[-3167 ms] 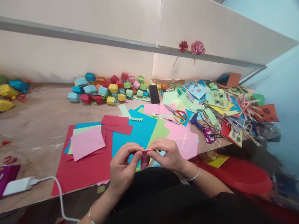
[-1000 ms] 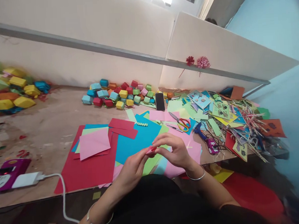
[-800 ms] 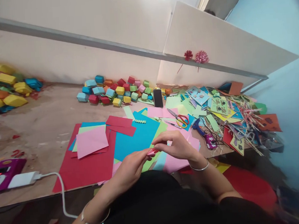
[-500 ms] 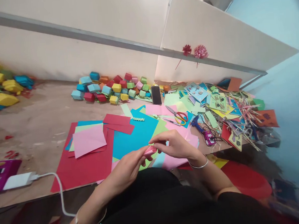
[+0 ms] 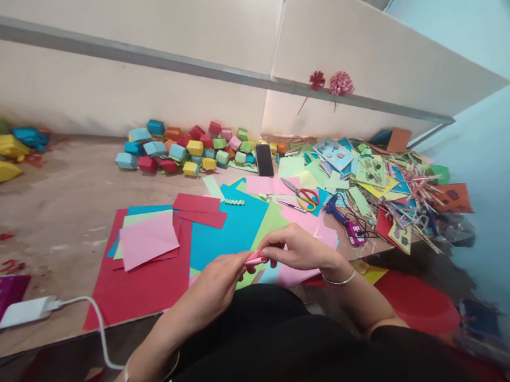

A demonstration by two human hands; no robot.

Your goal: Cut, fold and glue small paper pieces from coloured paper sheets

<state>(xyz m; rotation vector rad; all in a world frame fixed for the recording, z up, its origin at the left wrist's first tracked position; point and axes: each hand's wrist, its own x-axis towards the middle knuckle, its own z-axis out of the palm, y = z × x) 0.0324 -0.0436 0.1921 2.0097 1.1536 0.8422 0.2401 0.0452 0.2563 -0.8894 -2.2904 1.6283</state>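
Note:
A small piece of folded pink paper (image 5: 254, 260) is pinched between my two hands, just above the front edge of the table. My left hand (image 5: 220, 282) grips its left end, fingers curled beneath. On the other end close the thumb and fingers of my right hand (image 5: 291, 248). The exact folds are partly hidden by my fingers. Below and beyond my hands lie a blue paper sheet (image 5: 213, 244), green sheets and pink sheets. Scissors (image 5: 301, 195) with red and yellow handles rest past my right hand, beside a pen (image 5: 291, 207).
Colourful folded paper boxes (image 5: 178, 151) line the wall, with a black phone (image 5: 264, 160) at their right. A blue glue gun (image 5: 335, 210) and a purple box (image 5: 355, 231) lie right, near heaped paper scraps. Stacked sheets (image 5: 147, 240) and a white cable (image 5: 102, 324) are left.
My fingers have closed further along the pink paper, which now looks flatter and narrower. The right hand has shifted slightly. The whole view has moved a little.

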